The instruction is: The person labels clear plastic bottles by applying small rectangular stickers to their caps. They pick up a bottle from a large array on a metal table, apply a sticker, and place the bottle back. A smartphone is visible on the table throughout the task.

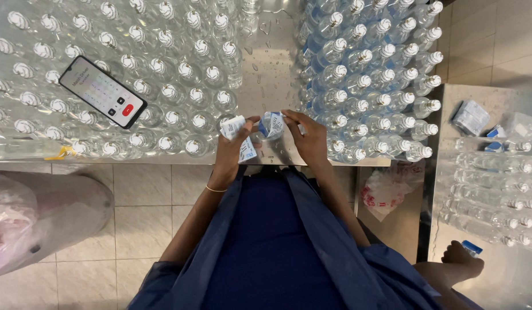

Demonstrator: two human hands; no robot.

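Steel table (271, 74) crowded with capped clear bottles (180, 74); at six o'clock, the left hand (234, 150) clutches label sleeves (236, 133), while the right hand (308, 138) pinches a blue-white label (271, 124) between them.

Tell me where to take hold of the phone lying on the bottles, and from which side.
Take the phone by its two long edges, coming from above. It lies flat, screen up, slantwise on the caps of the clear bottles, so its edges are free; a grip on the screen would press it.

Clear bottles (162, 92) run past the top edge; phone (103, 92) text unreadable.
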